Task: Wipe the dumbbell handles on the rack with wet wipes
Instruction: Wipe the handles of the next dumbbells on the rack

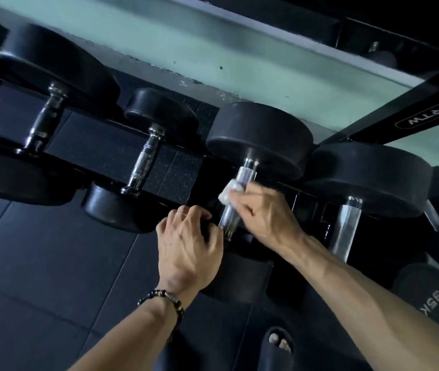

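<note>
Our right forearm reaches in from the lower right, and our right hand pinches a crumpled white wet wipe against the knurled handle of the third dumbbell on the rack, fingers curled closed on the wipe. Our left hand, ring on one finger and beaded bracelet at the wrist, clasps that dumbbell's near head, fingers bent over its edge. We count four dumbbells across the row, each with a chrome handle. A weight lower right reads "35K", and a frame bar upper right bears lettering like "BRTW", seen upside down
</note>
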### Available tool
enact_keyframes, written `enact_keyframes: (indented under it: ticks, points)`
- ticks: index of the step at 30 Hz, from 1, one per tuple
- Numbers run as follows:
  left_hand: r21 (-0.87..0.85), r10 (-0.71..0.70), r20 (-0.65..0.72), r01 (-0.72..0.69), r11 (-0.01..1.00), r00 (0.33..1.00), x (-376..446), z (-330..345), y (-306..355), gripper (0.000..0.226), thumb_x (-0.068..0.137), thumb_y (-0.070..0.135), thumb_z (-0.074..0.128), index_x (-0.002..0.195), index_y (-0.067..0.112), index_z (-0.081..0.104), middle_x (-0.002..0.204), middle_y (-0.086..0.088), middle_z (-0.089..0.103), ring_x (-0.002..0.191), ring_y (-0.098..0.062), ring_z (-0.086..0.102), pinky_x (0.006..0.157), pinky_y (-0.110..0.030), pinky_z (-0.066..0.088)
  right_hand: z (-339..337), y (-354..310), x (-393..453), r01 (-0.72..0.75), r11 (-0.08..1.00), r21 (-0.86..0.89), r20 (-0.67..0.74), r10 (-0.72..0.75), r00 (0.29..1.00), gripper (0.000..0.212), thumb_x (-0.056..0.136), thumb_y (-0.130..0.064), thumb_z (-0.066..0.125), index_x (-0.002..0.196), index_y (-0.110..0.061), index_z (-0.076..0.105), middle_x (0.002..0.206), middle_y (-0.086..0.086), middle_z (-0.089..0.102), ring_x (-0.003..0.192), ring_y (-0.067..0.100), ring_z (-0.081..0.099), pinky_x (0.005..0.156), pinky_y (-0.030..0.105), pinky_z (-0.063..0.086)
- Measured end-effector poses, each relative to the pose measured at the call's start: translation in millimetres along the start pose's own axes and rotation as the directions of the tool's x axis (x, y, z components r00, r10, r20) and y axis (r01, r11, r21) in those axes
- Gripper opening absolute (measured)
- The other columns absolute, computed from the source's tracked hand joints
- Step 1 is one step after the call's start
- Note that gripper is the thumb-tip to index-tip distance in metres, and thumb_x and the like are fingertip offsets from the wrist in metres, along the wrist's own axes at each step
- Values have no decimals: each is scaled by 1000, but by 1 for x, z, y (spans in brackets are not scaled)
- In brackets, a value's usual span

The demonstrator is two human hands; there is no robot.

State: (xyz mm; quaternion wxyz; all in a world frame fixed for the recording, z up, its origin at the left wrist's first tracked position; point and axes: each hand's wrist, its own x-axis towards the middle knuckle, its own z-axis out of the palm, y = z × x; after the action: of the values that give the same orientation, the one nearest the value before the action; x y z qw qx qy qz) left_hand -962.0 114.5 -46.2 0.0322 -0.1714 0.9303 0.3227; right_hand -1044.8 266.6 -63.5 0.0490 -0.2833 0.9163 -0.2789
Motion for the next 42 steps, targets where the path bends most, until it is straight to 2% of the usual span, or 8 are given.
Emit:
enact_keyframes:
  ticks: [4,9,15,20,24,30,34,42]
  points:
    - [-24,-70,-67,68,997,995,-2,2,-2,44,75,46,34,94,21,65,88,11,52,91,-12,47,93,-34,36,-9,7,-15,118,973,199,434,-195,879,28,101,-24,59,118,-43,69,71,-16,40,67,4,48,61,22,40]
    - [-78,-122,-89,115,990,989,-2,3,0,29,76,38,41,90,22,60,85,12,50,91,-13,46,84,-28,34,-14,15,10,220,975,38,45,-221,974,20,91,-18,53,92,-24,72,69,-13,46,51,10,45,44,21,47]
    - [-91,-124,-125,113,989,984,-1,3,-1,41,73,45,33,88,22,62,86,11,54,91,-14,49,86,-33,40,-12,13,-7,451,890,76,341,-448,827,27,94,-18,46,109,-25,67,82,-4,60,61,24,63,50,32,53]
    - [-119,-143,-111,130,984,983,-2,3,-1,40,71,46,31,86,24,61,87,11,55,94,-13,49,88,-33,40,-14,27,10,187,973,-136,-126,-205,971,18,85,-3,66,95,-15,74,79,4,66,55,25,62,47,33,55]
    - [-109,-141,-97,130,985,985,-2,2,0,29,75,38,38,86,24,61,88,12,56,94,-13,50,88,-32,39,-5,12,-12,429,900,73,347,-426,836,25,98,-18,47,110,-20,68,101,-2,68,76,27,69,66,39,60]
    - [-116,-138,-83,128,985,987,-1,1,1,26,76,33,40,84,21,62,86,12,55,94,-13,49,85,-32,38,-13,29,14,267,961,-71,-38,-270,962,16,97,-10,57,101,-16,72,102,-7,69,71,22,68,61,32,59]
    - [-120,-130,-82,119,986,988,-1,0,1,30,76,35,39,86,22,64,87,12,56,93,-12,49,87,-36,41,-3,14,-10,414,910,23,373,-392,841,39,107,-30,29,114,-18,66,92,-2,64,71,28,66,62,41,57]
    - [-127,-125,-76,114,985,989,-1,1,0,27,75,35,39,82,22,62,83,15,53,90,-10,48,86,-34,40,2,29,-1,75,991,-111,-180,-94,979,22,86,0,62,104,-8,73,70,8,62,54,31,61,45,34,53]
